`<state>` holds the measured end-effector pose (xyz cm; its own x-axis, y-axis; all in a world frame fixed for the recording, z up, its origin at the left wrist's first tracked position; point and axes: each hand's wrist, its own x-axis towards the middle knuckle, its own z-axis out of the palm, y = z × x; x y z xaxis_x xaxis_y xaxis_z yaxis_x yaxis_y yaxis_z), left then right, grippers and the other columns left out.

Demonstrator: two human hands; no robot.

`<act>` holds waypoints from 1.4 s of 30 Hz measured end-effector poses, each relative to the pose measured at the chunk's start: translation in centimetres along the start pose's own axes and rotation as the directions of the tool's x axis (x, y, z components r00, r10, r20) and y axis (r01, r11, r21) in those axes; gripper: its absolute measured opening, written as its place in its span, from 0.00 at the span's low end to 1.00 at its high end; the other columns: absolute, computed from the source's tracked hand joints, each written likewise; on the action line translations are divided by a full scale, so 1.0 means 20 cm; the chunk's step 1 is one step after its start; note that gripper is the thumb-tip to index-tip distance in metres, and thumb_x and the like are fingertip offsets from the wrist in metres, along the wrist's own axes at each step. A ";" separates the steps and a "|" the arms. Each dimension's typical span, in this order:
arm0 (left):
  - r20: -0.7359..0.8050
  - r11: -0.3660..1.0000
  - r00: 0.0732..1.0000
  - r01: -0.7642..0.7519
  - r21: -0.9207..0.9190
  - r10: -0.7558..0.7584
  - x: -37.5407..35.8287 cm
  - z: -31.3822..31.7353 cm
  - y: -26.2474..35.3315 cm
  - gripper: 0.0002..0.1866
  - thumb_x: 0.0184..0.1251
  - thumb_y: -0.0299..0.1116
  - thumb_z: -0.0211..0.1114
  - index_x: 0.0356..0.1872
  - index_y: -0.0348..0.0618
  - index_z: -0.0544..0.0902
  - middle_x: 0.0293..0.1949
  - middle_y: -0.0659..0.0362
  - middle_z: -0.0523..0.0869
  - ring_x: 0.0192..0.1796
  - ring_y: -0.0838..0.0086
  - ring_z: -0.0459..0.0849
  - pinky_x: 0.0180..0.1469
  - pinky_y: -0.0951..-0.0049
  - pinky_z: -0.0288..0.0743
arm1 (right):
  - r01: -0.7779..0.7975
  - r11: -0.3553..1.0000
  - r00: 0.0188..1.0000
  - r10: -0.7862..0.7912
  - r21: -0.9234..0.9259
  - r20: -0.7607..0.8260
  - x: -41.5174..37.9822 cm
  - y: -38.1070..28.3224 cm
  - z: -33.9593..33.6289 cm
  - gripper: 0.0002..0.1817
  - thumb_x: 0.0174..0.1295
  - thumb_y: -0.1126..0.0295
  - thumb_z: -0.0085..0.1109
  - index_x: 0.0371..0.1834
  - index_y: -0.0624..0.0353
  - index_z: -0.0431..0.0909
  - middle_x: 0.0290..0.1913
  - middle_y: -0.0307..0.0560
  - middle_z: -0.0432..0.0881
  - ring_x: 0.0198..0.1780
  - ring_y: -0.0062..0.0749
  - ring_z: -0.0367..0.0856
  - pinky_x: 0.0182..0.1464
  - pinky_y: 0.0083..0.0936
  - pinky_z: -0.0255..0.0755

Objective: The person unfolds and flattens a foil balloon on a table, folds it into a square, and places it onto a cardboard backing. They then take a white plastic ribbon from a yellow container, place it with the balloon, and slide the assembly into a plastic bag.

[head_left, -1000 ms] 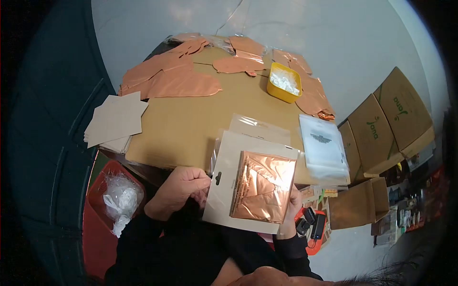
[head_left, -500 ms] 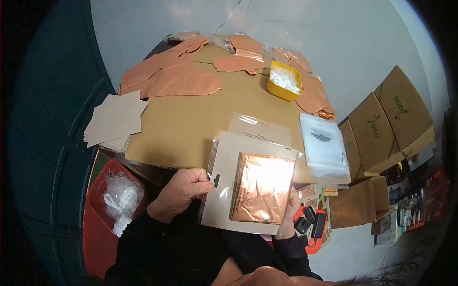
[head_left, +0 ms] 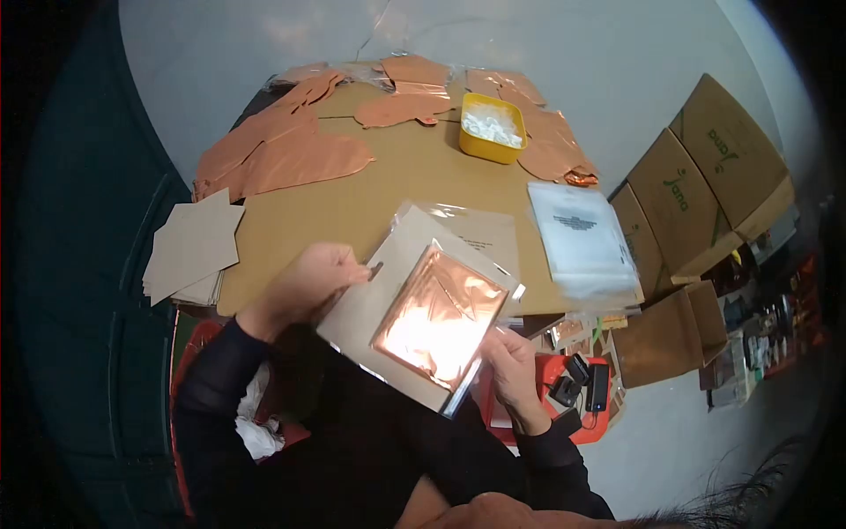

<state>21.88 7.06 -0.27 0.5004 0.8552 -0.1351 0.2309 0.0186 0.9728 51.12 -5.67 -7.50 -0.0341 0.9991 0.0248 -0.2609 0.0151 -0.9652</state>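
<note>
A clear plastic bag holds a grey-white card and a folded, shiny copper-coloured foil sheet. It hangs tilted in front of the table's near edge. My left hand pinches the bag's left edge beside the dark hang slot. At its lower right edge, my right hand grips the bag, with the thumb near the foil. Behind it, a flat clear bag with small print lies on the cardboard-topped table.
Copper-coloured pieces lie along the table's back and sides. A yellow tub holds white packets. Grey cards are stacked left, clear bags right. Cardboard boxes stand farther right, near a red stool with black devices.
The filled bag has turned clockwise and its slotted edge has risen. My left hand has moved up and left; more of my right hand shows. The view has shifted.
</note>
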 end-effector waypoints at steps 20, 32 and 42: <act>-0.051 0.486 0.792 -0.322 0.813 0.609 0.33 -0.02 0.03 0.10 0.57 0.34 0.67 0.31 0.37 0.79 0.35 0.48 0.79 0.40 0.61 0.78 0.41 0.63 0.72 | -0.150 0.964 0.987 0.157 0.220 -0.017 0.09 0.07 0.15 0.17 0.76 0.63 0.48 0.44 0.70 0.77 0.40 0.56 0.86 0.28 0.31 0.86 0.26 0.21 0.79; 0.353 0.198 0.746 -0.537 0.820 0.564 0.05 0.50 0.03 0.23 0.47 0.34 0.70 0.45 0.36 0.76 0.48 0.46 0.73 0.59 0.51 0.70 0.68 0.39 0.53 | -0.285 0.929 0.957 0.260 0.237 0.132 0.09 0.17 0.16 0.17 0.75 0.64 0.47 0.40 0.69 0.80 0.33 0.52 0.86 0.27 0.32 0.86 0.24 0.20 0.77; 0.304 0.209 0.767 -0.489 0.847 0.564 0.06 0.51 -0.01 0.21 0.51 0.34 0.66 0.45 0.33 0.75 0.43 0.47 0.74 0.56 0.52 0.72 0.68 0.42 0.56 | -0.295 0.921 0.946 0.245 0.253 0.211 0.14 0.23 0.14 0.17 0.74 0.67 0.46 0.34 0.67 0.80 0.29 0.50 0.85 0.26 0.32 0.85 0.25 0.20 0.76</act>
<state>30.97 2.89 -2.61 0.7682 0.5092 0.3880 0.5098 -0.8532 0.1103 47.08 -2.97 -11.23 -0.3001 0.9407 -0.1581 -0.4742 -0.2909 -0.8310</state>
